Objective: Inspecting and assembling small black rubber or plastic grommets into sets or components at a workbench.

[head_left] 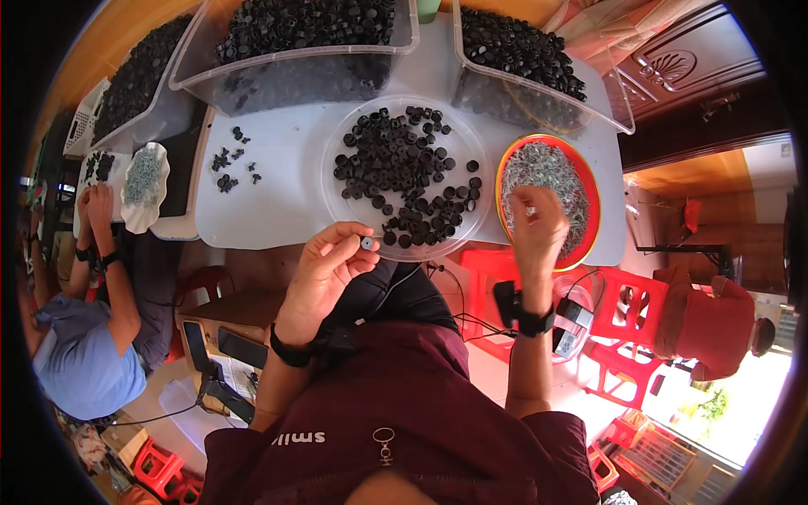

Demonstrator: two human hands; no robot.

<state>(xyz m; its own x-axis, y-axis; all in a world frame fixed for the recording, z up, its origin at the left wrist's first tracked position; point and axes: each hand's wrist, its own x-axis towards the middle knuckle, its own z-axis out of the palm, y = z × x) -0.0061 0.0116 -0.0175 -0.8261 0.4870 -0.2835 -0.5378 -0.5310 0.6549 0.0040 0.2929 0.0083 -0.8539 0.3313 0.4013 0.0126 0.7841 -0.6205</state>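
Note:
My left hand (324, 269) pinches a small round black cap (366, 242) with a pale spot at its centre, just off the table's near edge. Close by lies a clear round tray (478, 126) with a heap of similar black caps (391, 160) on it. My right hand (540, 223) is over a red bowl (597, 206) with a yellow rim, fingertips drawn together. Many small silvery metal pieces (539, 160) fill that bowl; they look like screws. Whatever those fingertips hold, if anything, is too small to make out.
Large clear bins (295, 63) of black parts line the table's far side. Several loose black pieces (225, 160) lie on the white table (282, 194) at left. A co-worker (93, 337) works at far left beside a white dish (135, 217). Red stools (627, 307) stand at right.

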